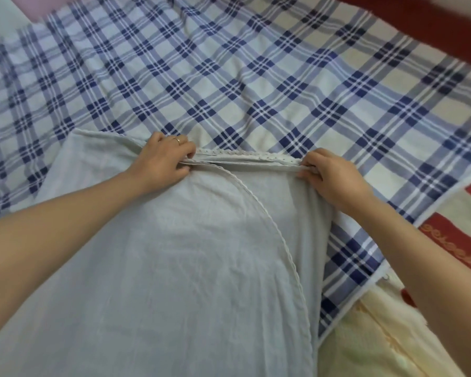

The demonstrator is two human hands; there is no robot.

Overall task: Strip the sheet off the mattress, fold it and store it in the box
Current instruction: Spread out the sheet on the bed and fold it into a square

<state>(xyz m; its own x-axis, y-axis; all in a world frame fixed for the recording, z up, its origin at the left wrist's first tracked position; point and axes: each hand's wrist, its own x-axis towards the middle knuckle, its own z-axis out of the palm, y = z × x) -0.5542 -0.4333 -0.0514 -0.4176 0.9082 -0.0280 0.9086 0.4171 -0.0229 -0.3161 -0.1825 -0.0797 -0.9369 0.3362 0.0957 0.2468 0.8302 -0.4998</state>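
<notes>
Here's the pale grey sheet point(201, 254), off the mattress by the look of it. It lies in a long doubled panel on the bed, on top of the blue plaid cover point(229, 77), running from the person's body out to the two hands. The left hand point(161, 163), ring point(178, 140) on one finger, has its grip clamped on the far edge, fingers curled over the stacked layers. The right hand point(331, 178) pinches the same edge further along, its grip closed on the hem too. Between them the scalloped trim point(245, 156) runs fairly taut, while another run of trim curves away down the panel, so the layers aren't square yet. To my eye this is the lining-up part of the fold. I'd want both hands to draw that far edge straight, match trim to trim, and smooth the belly of the cloth before folding it over, or the slack will bunch and the bundle come out lopsided. It's thin, soft stuff and should slide easily on the plaid. No box anywhere in view. As for writing, no tag or brand shows on the sheet. The red band point(452, 251) on the cream blanket point(365, 336) at the right carries gold marks like lettering, but I can't read them. Something red and blurred point(419, 25) sits at the top right corner.
</notes>
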